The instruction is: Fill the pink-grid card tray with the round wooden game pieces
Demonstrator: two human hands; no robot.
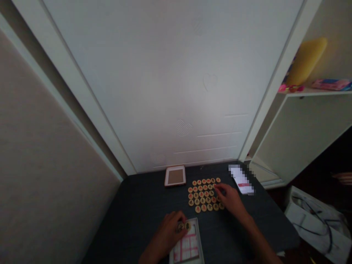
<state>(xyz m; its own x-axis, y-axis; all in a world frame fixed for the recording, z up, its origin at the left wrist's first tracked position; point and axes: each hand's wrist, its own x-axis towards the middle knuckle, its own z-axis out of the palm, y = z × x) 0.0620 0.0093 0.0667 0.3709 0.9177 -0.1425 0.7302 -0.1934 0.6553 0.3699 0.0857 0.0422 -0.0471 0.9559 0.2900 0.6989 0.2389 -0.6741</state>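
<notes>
The left hand (169,226) curled by two marked discs (188,225) at a white box's (200,240) twelve-o'clock end, its grip impossible to tell; disc rows (201,194) lined the tabletop (148,205) nine o'clock from the right hand (231,200), fingertips pinched on an end disc (214,186).

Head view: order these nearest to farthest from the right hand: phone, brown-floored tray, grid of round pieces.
From the right hand:
1. Grid of round pieces: right at the fingertips, extending to the hand's left.
2. Phone: just beyond the hand, to its right.
3. Brown-floored tray: past the grid, far left, near the white panel.
</notes>
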